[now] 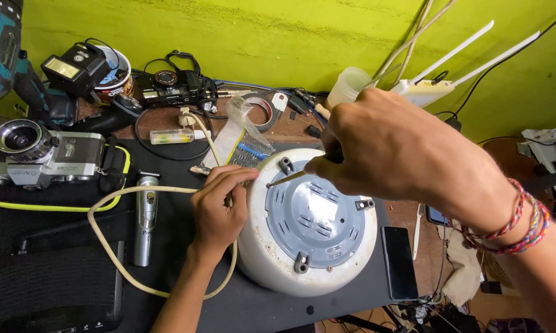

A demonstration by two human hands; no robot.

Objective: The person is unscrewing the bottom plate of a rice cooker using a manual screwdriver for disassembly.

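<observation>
A white round appliance [278, 246] lies upside down on the black mat [185, 246], its grey round plastic base plate [315, 216] facing up. I count 4 grey feet on the plate. The right hand [389, 148] is closed around a thin metal screwdriver [287, 179], whose tip touches the plate's upper left rim. The left hand [219, 206] presses with bent fingers on the left side of the appliance, over 1 cream power cord [105, 240] that loops across the mat. 1 black phone [399, 262] lies just beside the appliance on the right, near the desk edge. 1 silver camera [40, 157] and 1 grey trimmer [145, 216] lie at the left, well apart, with some open mat between them and the appliance.
</observation>
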